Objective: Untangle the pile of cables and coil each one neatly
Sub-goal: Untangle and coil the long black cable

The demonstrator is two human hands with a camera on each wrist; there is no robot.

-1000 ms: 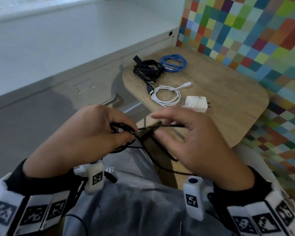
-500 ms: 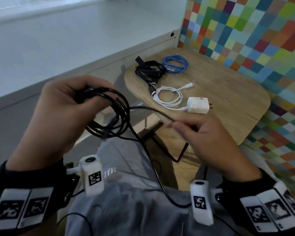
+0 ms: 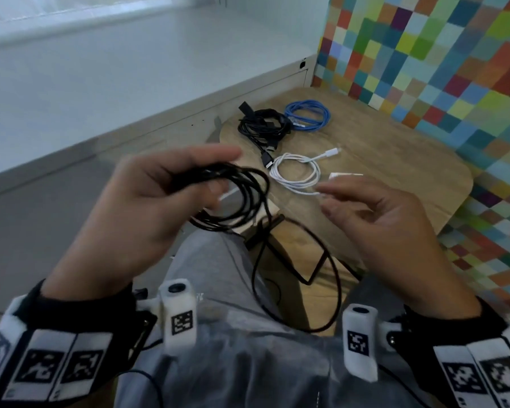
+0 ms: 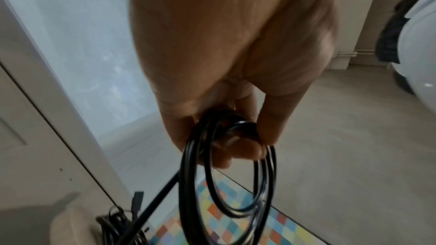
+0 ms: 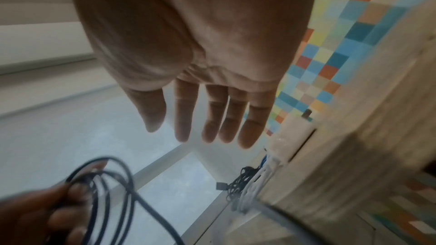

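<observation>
On the wooden table (image 3: 395,160) we see three coiled cables lying flat: black (image 3: 262,125), blue (image 3: 308,114), white (image 3: 298,173). Our left hand (image 3: 147,207) pinches the black cable coil (image 3: 236,198) above the lap, loops hanging downward, tail trailing low. Right hand (image 3: 377,219) is spread, fingers straight, holding nothing. No legible writing.

Black cable (image 3: 242,198) half coiled, tail drooping toward 6 o'clock

Coiled black (image 3: 262,126), blue (image 3: 308,116), white (image 3: 299,175) cables on table at 12-1 o'clock.
</observation>
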